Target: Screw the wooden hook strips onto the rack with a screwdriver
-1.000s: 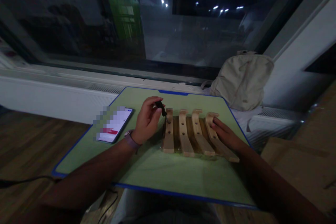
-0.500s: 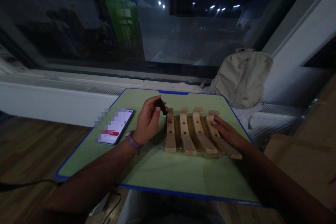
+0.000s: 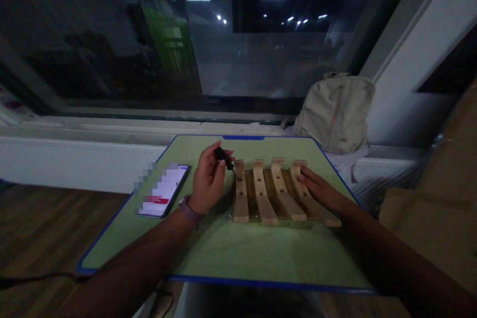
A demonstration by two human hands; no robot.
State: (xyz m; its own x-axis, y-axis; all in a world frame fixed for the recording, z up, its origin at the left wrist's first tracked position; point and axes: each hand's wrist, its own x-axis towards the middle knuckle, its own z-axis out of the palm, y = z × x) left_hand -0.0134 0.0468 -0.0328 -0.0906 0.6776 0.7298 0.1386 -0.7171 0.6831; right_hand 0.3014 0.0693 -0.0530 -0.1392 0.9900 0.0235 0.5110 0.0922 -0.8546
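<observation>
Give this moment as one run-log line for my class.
left hand: holds black-handled tool, tip at upper hole of leftmost wooden piece | right hand: touches rightmost wooden piece | phone: on table, lit

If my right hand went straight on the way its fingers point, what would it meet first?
The rightmost wooden piece: the right hand has its fingertips at that piece's upper part, seemingly touching it, though this one view leaves depth unclear.

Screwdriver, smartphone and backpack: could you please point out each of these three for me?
Black-handled screwdriver point(image 3: 224, 157): head view, on its handle.
Smartphone point(image 3: 167, 190): head view, on its lit screen.
Beige backpack point(image 3: 334, 115): head view, on its front panel.
</observation>
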